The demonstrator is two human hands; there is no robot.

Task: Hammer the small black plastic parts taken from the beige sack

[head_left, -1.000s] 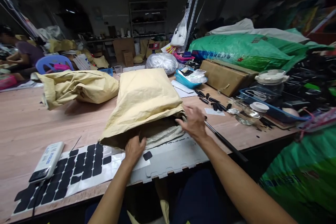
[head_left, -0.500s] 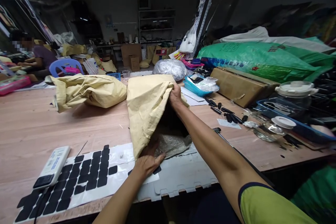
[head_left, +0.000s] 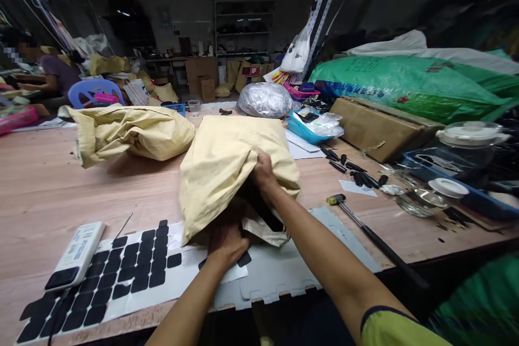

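Note:
A tan woven sack [head_left: 239, 140] lies on the table with its mouth facing me. My right hand [head_left: 264, 172] grips the upper edge of that mouth and lifts it, so a dark gap shows inside. My left hand [head_left: 227, 240] is at the lower left of the mouth, its fingers partly inside and hidden by the sack; I cannot tell if they hold anything. Under the sack are a grey interlocking mat [head_left: 284, 270] and a white sheet of black rounded stickers [head_left: 141, 265]. The sack's contents are hidden in shadow.
Another tan sack [head_left: 158, 130] lies to the left. A white power strip [head_left: 75, 257] rests on the sticker sheet. To the right are a hammer [head_left: 377, 240], loose black handles [head_left: 359, 175], a cardboard box [head_left: 377, 127] and a glass bowl [head_left: 421, 203]. A co-worker [head_left: 59, 75] sits far left.
The sack's raised mouth has come lower, and its body looks wider and fuller. My right hand has moved down slightly, while my left hand has slipped further under the flap. The hammer is now uncovered.

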